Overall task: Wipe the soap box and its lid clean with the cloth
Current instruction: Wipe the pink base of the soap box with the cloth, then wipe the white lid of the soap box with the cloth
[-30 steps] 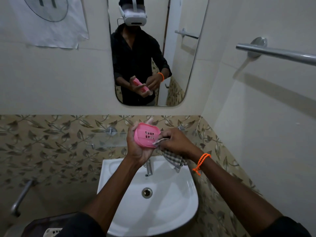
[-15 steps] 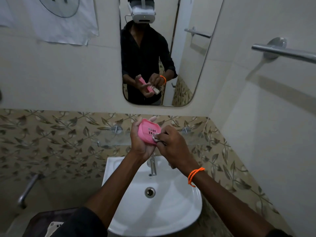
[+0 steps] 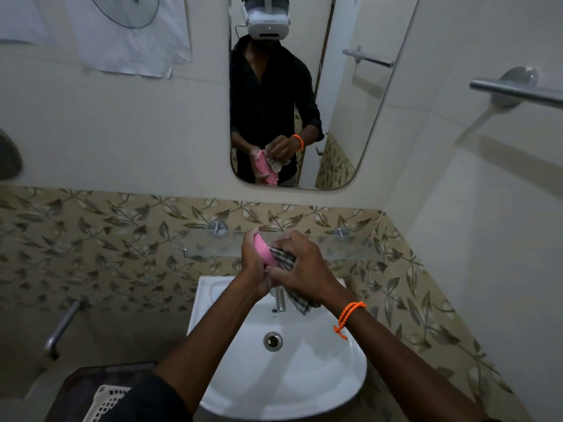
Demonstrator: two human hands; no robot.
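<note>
Left hand [image 3: 254, 263] grips the pink soap box piece [image 3: 264, 252] edge-on above the back edge of the wash basin [image 3: 341, 373], apparently so its inner face meets the cloth; right hand [image 3: 300, 266], fingers curled, presses the checked cloth [image 3: 285, 257] against it; the cloth's tail hangs beside the tap [image 3: 279, 298]; whether this piece is box or lid cannot be told; the other piece is out of sight.

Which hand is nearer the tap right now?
Right. The right hand, pressing the checked cloth to the pink soap box, hovers directly above the tap; the left hand, gripping the box, sits up and to its left.
</note>
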